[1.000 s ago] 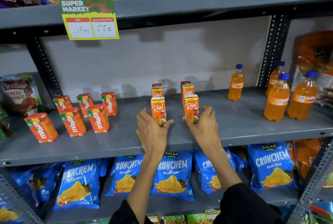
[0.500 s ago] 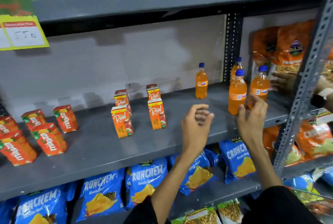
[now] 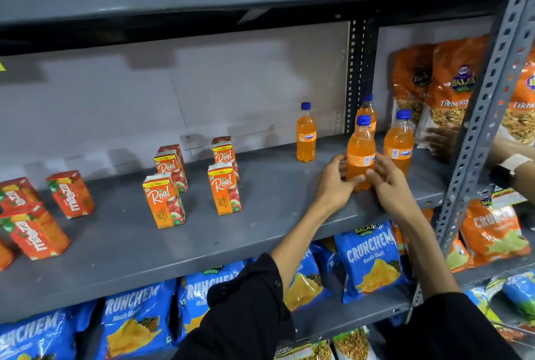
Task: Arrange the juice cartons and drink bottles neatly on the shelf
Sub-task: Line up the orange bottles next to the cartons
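Both hands close on one orange bottle (image 3: 360,154) standing upright near the front right of the grey shelf (image 3: 260,232); the left hand (image 3: 333,183) has its grip wrapped on the bottle's left side, and the right hand (image 3: 385,177) presses its fingers on the lower right side. Just beside it to the right stands a second bottle (image 3: 399,142), a third (image 3: 367,112) behind them, and a fourth (image 3: 306,134) apart to the left; four Real cartons (image 3: 224,189) stand in two rows at mid-shelf, and red Maaza cartons (image 3: 71,194) sit at the left end.
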`<state>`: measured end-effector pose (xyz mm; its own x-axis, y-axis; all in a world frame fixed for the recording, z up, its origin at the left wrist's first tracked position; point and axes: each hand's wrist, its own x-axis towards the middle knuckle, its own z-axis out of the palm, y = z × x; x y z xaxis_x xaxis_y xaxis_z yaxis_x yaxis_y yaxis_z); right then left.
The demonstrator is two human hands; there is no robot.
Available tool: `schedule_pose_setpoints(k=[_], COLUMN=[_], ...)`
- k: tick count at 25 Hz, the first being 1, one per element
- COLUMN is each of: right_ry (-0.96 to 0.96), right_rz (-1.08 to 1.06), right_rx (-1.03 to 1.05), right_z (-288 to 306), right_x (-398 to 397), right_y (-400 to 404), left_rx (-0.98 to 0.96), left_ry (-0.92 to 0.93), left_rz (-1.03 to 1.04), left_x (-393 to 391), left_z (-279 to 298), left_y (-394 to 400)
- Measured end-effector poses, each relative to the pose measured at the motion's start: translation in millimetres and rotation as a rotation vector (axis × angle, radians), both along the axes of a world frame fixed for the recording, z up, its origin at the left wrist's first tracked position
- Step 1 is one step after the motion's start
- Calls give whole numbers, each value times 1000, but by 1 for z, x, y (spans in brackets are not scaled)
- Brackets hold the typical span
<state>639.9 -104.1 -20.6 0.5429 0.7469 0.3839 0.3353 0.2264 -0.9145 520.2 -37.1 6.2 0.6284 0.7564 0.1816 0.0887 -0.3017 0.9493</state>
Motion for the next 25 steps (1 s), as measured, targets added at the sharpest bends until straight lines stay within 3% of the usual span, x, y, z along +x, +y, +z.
schedule_pose_setpoints(k=[10,25], right_ry=[-125,-220], right_rz=[146,-30], right_rx=[-75,-92], right_z=[8,-3], right_x=[-22,-32], right_y=[6,13], left_rx=[56,50], left_ry=[46,149], left_rz=[-42,-6], left_x=[-42,-43], left_z=[-8,-11], left_y=[23,21])
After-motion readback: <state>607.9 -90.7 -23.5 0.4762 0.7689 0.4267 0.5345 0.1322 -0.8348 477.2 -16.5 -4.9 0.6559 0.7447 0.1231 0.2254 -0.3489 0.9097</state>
